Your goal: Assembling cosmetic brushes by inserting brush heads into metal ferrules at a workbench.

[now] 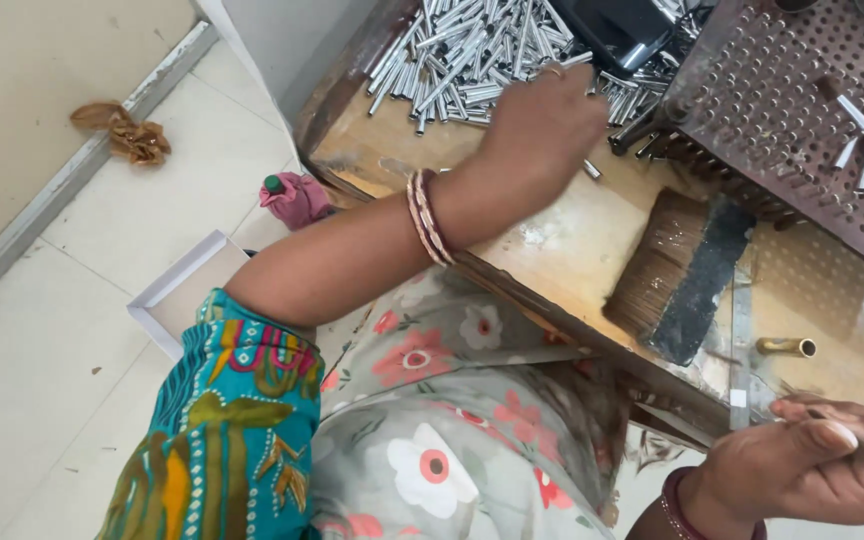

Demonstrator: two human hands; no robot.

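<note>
left hand (542, 125): reaching into the pile of metal tubes (472, 55) at the far left corner of the surface (572, 240); fingers curl down onto them, can't tell if any are held
right hand (812, 470): at the near right edge, fingers closed; what's pinched isn't visible
tubes: thin, rigid, light, smooth, so likely slippery; probably roll
grip: pinch mid-length, several at once
nearby: flat brush (682, 270), perforated board (802, 110), brass tube (787, 346)

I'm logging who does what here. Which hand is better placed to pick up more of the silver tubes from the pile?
Left. The left hand already rests at the edge of the silver tubes, while the right hand is far from them, near the table edge.
</note>
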